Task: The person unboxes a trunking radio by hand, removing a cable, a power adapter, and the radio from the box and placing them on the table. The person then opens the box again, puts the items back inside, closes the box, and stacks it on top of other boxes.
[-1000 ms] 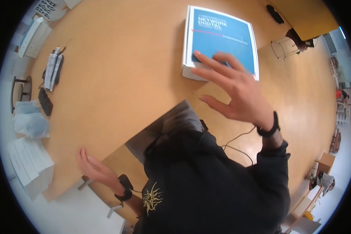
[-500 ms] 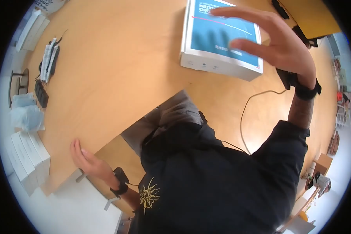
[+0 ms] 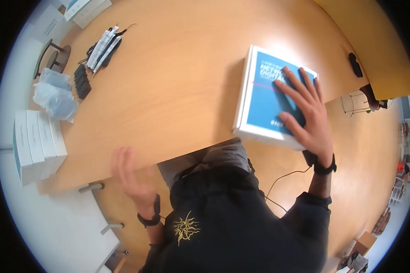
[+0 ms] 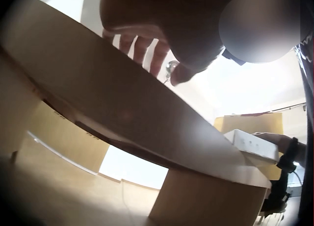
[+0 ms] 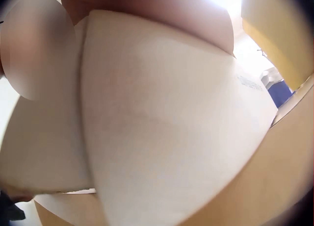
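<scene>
A white box with a blue printed lid (image 3: 264,107) lies at the table's near right edge in the head view. My right hand (image 3: 310,116) rests flat on its lid, fingers spread. White sides of the box (image 5: 167,118) fill the right wrist view, with part of the hand above them. My left hand (image 3: 134,182) is blurred at the table's front edge, fingers extended, holding nothing. In the left wrist view the left hand (image 4: 152,35) is over the table edge, and the box (image 4: 255,146) stands farther right beside the other hand.
At the table's left are a stack of white boxes (image 3: 38,145), a plastic bag (image 3: 54,98), a black block (image 3: 81,82) and bundled cables (image 3: 104,49). A black object (image 3: 355,65) lies at the far right, near a yellow panel (image 3: 373,41). A cable (image 3: 278,177) trails from the right wrist.
The right hand has come down onto the lid from above the box. The left hand has shifted along the table edge, and the head view has turned.
</scene>
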Demonstrator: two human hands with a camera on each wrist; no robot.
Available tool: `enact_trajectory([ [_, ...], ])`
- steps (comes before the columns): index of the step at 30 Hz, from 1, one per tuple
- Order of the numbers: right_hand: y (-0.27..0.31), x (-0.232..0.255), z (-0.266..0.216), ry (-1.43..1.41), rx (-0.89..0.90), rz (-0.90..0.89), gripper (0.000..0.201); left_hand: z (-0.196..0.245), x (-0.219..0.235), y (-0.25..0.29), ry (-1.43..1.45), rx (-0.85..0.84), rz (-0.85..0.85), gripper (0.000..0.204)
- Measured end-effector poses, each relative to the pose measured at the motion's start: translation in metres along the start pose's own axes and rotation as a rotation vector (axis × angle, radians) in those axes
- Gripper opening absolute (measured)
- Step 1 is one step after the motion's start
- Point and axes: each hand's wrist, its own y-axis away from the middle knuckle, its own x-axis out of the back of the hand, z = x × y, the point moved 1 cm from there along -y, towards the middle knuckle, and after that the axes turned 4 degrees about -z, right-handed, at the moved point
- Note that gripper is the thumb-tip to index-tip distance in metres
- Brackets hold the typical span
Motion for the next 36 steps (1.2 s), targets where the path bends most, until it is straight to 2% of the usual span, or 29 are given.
enact_trajectory([
  [4, -0.007, -0.009, -0.043, -0.056, 0.141, -0.070, 0.053, 0.051, -0.013, -0.009, 0.193, -0.280, -0.067, 0.048],
  [5, -0.009, -0.011, -0.053, -0.080, 0.180, -0.083, 0.052, 0.055, -0.017, -0.011, 0.183, -0.271, -0.061, 0.048],
  [7, -0.013, -0.018, -0.065, -0.194, 0.250, -0.075, 0.048, 0.060, -0.024, -0.015, 0.215, -0.500, -0.101, 0.046],
  [9, -0.019, -0.021, -0.069, -0.488, 0.313, -0.083, 0.045, 0.058, -0.018, -0.022, 0.164, -0.509, -0.109, 0.041],
  [10, -0.021, -0.023, -0.067, -0.489, 0.325, -0.084, 0.045, 0.056, -0.015, -0.024, 0.139, -0.527, -0.160, 0.037],
  [12, -0.022, -0.028, -0.058, -0.963, 0.305, 0.034, 0.041, 0.053, -0.005, -0.028, 0.108, -0.541, -0.208, 0.035],
  [13, -0.021, -0.032, -0.054, -0.965, 0.314, 0.031, 0.041, 0.053, 0.003, -0.030, 0.219, -0.500, -0.251, 0.037],
  [14, -0.019, -0.037, -0.048, -1.084, 0.303, 0.105, 0.042, 0.051, 0.009, -0.030, 0.330, -0.457, -0.292, 0.041],
  [15, -0.017, -0.041, -0.045, -1.202, 0.290, 0.180, 0.044, 0.048, 0.012, -0.029, 0.341, -0.490, -0.297, 0.053],
  [16, -0.016, -0.044, -0.046, -1.173, 0.271, 0.281, 0.044, 0.049, 0.016, -0.028, 0.382, -0.462, -0.267, 0.053],
  [17, -0.014, -0.048, -0.043, -1.175, 0.276, 0.278, 0.044, 0.051, 0.020, -0.028, 0.425, -0.435, -0.238, 0.053],
  [18, -0.009, -0.052, -0.035, -1.131, 0.210, 0.371, 0.043, 0.052, 0.019, -0.026, 0.423, -0.433, -0.235, 0.053],
  [20, -0.006, -0.050, -0.035, -1.009, 0.058, 0.553, 0.034, 0.055, 0.017, -0.024, 0.408, -0.369, 0.131, 0.059],
  [21, -0.003, -0.050, -0.032, -1.006, 0.061, 0.552, 0.034, 0.057, 0.016, -0.023, 0.409, -0.368, 0.135, 0.059],
  [23, 0.004, -0.051, -0.022, -0.931, 0.012, 0.550, 0.028, 0.059, 0.015, -0.024, 0.572, -0.109, 0.288, 0.072],
  [24, 0.006, -0.052, -0.024, -0.935, -0.020, 0.594, 0.027, 0.062, 0.018, -0.026, 0.623, -0.010, 0.243, 0.082],
  [25, 0.009, -0.053, -0.021, -0.933, -0.018, 0.595, 0.027, 0.076, 0.020, -0.033, 0.624, -0.011, 0.245, 0.082],
  [27, 0.017, -0.054, -0.014, -0.861, 0.075, 0.513, 0.029, 0.110, 0.018, -0.058, 0.693, 0.581, 0.225, 0.123],
  [28, 0.018, -0.050, -0.016, -0.885, 0.122, 0.442, 0.028, 0.095, 0.022, -0.059, 0.695, 0.576, 0.225, 0.123],
  [29, 0.019, -0.052, -0.021, -0.882, 0.122, 0.449, 0.028, 0.070, 0.031, -0.058, 0.606, 0.167, 0.112, 0.133],
  [30, 0.019, -0.058, -0.028, -0.905, -0.119, 0.461, 0.028, 0.058, 0.033, -0.058, 0.499, -0.237, -0.001, 0.144],
  [31, 0.023, -0.064, -0.030, -0.921, -0.361, 0.469, 0.033, 0.057, 0.025, -0.058, 0.501, -0.243, 0.000, 0.144],
  [33, 0.034, -0.062, -0.021, -0.936, -0.110, 0.497, 0.056, 0.059, 0.014, -0.059, 1.010, -0.169, 0.203, 0.156],
  [35, 0.009, -0.041, -0.017, -0.911, 0.237, 0.333, 0.060, 0.062, 0.012, -0.064, 0.940, -0.065, 0.259, 0.151],
  [36, 0.011, -0.043, -0.009, -0.800, 0.229, 0.327, 0.063, 0.059, 0.010, -0.063, 0.897, -0.086, 0.203, 0.139],
])
